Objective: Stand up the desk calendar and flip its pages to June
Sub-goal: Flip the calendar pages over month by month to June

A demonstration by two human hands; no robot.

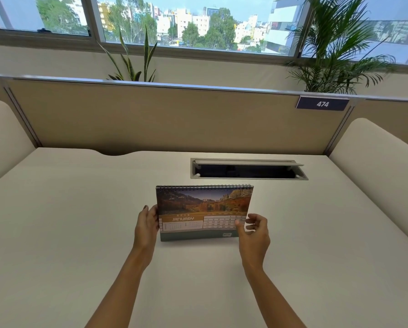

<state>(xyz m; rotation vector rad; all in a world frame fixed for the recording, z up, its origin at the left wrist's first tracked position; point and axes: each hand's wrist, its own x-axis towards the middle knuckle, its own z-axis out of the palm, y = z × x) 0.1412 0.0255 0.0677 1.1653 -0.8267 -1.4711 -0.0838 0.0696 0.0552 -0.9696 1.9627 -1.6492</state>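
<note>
Desk calendar [204, 213]: upright on the desk [80, 209], spiral binding along the top edge, front page reading JANUARY under a mountain landscape photo; green base touching the desktop.
Left hand [147, 224]: at the calendar's left edge, fingers wrapped against the side of the pages, gripping that edge; thumb hidden behind the hand.
Right hand [254, 233]: at the calendar's lower right corner, thumb laid on the front page over the date grid, remaining fingers loosely curled and spread just off the right edge; whether they press the back of the page cannot be told.
Cable hatch [248, 169]: behind the calendar and a little to its right, lid raised, dark slot showing; apart from the calendar.
Partition panel [162, 114]: farther behind the calendar, across the desk's rear edge, carrying a blue plate marked 474 [322, 104] up and right of the calendar.
Plants: spiky-leaved one [133, 60] beyond the partition, up and left of the calendar; palm [340, 48] up and right.
Window [186, 20]: beyond the plants, city buildings and trees outside.
Obstructions: nothing lying on the desk between the calendar and the hands.
</note>
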